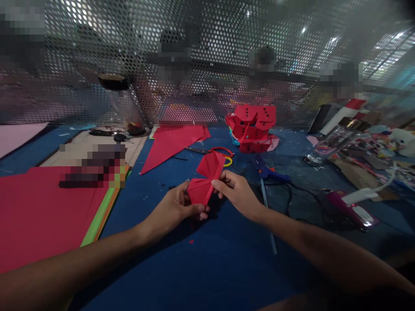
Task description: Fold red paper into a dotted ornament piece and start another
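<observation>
A folded piece of red paper [207, 177] is held above the blue table [201, 263] between both hands. My left hand [177, 207] grips its lower part with fingers curled round it. My right hand [235, 190] pinches the fold at its middle from the right. The upper flap of the paper stands up and fans out toward the back.
A stack of red paper sheets [35, 211] with coloured sheets under it lies at the left. A loose red sheet [173, 140], scissors [212, 151], a pile of folded red pieces [254, 127], a blue glue gun [269, 172], a jar [121, 101] and craft clutter at the right stand before a perforated metal screen.
</observation>
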`<state>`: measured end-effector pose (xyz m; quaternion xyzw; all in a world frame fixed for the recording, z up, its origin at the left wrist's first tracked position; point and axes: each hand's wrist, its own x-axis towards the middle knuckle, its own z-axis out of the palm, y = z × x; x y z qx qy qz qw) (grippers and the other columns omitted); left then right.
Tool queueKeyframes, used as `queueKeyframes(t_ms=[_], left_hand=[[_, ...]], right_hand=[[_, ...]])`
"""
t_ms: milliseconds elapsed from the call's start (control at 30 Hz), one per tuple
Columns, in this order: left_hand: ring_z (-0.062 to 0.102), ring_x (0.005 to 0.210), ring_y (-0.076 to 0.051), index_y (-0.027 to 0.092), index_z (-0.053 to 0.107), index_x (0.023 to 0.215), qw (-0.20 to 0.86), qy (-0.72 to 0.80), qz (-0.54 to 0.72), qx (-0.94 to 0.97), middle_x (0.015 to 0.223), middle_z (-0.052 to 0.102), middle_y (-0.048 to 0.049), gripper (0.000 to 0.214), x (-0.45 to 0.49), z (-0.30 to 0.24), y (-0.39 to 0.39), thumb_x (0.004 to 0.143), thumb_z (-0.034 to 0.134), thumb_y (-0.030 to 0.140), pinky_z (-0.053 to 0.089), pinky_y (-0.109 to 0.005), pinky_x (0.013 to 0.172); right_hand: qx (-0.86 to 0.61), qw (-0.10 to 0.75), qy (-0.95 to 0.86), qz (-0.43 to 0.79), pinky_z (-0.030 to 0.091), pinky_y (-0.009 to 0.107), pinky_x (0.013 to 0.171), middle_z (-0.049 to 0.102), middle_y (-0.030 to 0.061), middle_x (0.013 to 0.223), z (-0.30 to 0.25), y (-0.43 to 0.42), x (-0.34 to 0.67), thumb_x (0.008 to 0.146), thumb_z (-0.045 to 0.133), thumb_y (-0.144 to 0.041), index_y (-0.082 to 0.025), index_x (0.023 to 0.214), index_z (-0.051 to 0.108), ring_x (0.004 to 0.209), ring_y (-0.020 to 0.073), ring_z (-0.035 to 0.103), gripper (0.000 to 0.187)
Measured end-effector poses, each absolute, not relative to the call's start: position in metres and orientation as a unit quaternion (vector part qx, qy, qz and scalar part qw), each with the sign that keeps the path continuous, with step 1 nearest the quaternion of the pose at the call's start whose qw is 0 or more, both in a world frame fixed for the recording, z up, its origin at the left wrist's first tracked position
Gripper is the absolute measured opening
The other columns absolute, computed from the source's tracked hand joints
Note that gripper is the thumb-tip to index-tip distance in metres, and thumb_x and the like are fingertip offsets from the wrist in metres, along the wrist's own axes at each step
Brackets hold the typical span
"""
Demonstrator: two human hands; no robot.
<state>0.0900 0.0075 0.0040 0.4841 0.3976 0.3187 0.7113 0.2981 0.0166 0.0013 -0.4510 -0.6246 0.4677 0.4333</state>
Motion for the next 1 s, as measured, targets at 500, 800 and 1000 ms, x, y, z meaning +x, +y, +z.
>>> queueKeyframes(t_ms=[500,800,1000], left_hand=[[0.077,0.077,-0.019,0.013,0.060,0.124,0.732,0.380,0.319,0.467,0.093,0.079,-0.0074,0.062,0.0901,-0.0004,0.0075,0.072,0.091,0.023,0.063,-0.029,0.074],[0.079,0.080,-0.021,0.011,0.061,0.124,0.720,0.362,0.310,0.504,0.098,0.080,-0.0119,0.055,0.0862,-0.0039,0.0113,0.080,0.087,0.032,0.062,-0.027,0.075],[0.077,0.076,-0.018,0.013,0.061,0.124,0.725,0.387,0.309,0.478,0.092,0.080,-0.0080,0.063,0.0900,0.0029,0.0084,0.070,0.092,0.024,0.062,-0.025,0.071]], right_hand=[[-0.450,0.441,-0.632,0.451,0.046,0.027,0.064,0.063,-0.0024,0.073,0.0045,0.0145,0.2994,0.092,0.068,-0.048,-0.021,0.082,0.059,0.062,0.0117,0.058,0.031],[-0.459,0.449,-0.627,0.441,0.047,0.026,0.063,0.065,-0.0019,0.072,0.0047,0.0161,0.2995,0.092,0.068,-0.046,-0.020,0.081,0.060,0.062,0.0117,0.059,0.029],[-0.461,0.445,-0.633,0.434,0.048,0.027,0.064,0.065,-0.0014,0.073,0.0026,0.0165,0.2995,0.093,0.067,-0.047,-0.021,0.082,0.060,0.062,0.0119,0.059,0.030]])
